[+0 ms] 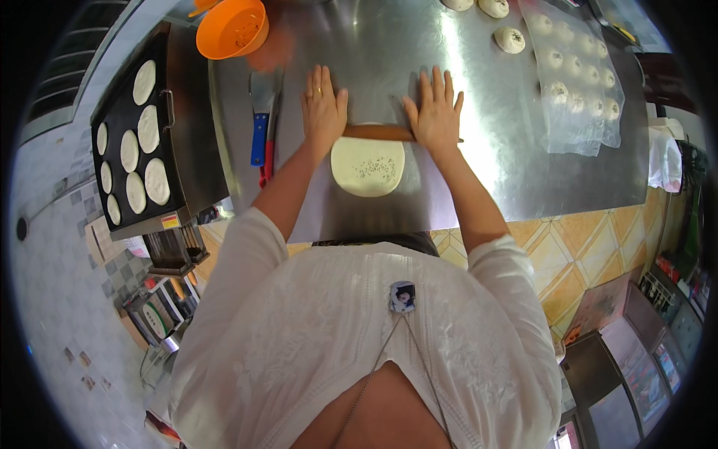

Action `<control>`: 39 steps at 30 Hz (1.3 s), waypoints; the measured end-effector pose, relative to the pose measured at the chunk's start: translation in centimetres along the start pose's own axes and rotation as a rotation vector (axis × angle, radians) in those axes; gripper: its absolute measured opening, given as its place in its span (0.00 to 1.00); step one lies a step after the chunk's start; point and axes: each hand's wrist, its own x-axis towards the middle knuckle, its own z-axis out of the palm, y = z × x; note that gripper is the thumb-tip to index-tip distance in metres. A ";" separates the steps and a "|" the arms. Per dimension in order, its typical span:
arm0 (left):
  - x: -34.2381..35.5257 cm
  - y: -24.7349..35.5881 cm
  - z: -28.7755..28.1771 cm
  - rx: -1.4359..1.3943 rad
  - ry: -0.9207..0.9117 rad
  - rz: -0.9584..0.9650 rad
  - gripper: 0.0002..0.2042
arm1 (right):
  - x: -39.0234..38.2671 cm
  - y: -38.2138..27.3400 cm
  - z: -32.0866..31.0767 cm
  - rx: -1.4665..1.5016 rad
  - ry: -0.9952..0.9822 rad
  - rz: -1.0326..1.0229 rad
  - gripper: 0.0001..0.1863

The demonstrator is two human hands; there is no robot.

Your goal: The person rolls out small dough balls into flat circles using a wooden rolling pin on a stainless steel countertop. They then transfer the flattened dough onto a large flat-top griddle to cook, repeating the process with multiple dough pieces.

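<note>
A wooden rolling pin (pixel 379 133) lies across the far part of a flat, pale dough round (pixel 366 166) sprinkled with small dark seeds. My left hand (pixel 324 108) rests over the pin's left end, fingers stretched forward and a ring on one. Over the right end is my right hand (pixel 435 112), its fingers straight and spread, with the pin's tip showing beyond the palm. Both palms press the pin rather than wrap round it. Left of my left hand lie a blue-handled scraper (pixel 259 140) and a red-handled tool (pixel 268 159).
Several flat dough rounds sit on a black griddle (pixel 173 187) at the left. An orange bowl (pixel 232 30) stands at the back left of the metal table (pixel 493 187). At the far right, clear plastic (pixel 580 123) covers several dough balls; an uncovered dough ball (pixel 510 40) is nearby.
</note>
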 end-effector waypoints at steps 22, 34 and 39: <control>-8.3 3.2 -2.8 -0.053 -0.300 -0.114 0.09 | -5.8 5.2 -3.3 0.219 0.001 -0.297 0.32; -11.7 2.2 -12.5 -0.746 -0.352 -0.415 0.14 | -1.3 -8.9 -7.0 1.013 -1.044 0.004 0.25; -9.3 -3.3 -18.8 -0.632 -0.438 -0.272 0.13 | -5.0 -13.2 -3.1 1.874 -1.162 0.580 0.32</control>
